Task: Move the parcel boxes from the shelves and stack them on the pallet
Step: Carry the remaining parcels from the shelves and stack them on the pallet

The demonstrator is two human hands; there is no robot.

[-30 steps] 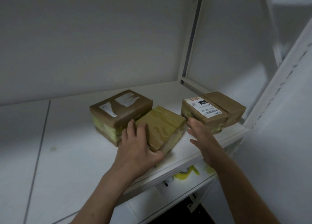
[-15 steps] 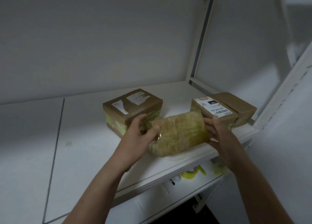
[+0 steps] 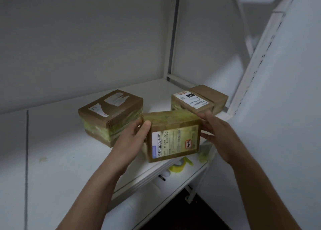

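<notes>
A small brown taped parcel (image 3: 173, 136) with a barcode label facing me is lifted off the white shelf (image 3: 57, 143) and tilted. My left hand (image 3: 132, 139) grips its left end, thumb on the front edge. My right hand (image 3: 218, 134) holds its right end with the fingers behind it. Two more parcels stay on the shelf: a larger brown box (image 3: 111, 113) with torn labels behind my left hand, and a box (image 3: 199, 99) with a white shipping label at the right rear corner.
A white upright post (image 3: 251, 70) rises at the shelf's right front corner. On the lower shelf (image 3: 173, 183) lie a yellow tape roll (image 3: 177, 167) and yellow-green scraps (image 3: 204, 154). Dark floor shows below at the right.
Both hands closed on the middle parcel, lifted it off the shelf and turned it, bringing its labelled face toward me.
</notes>
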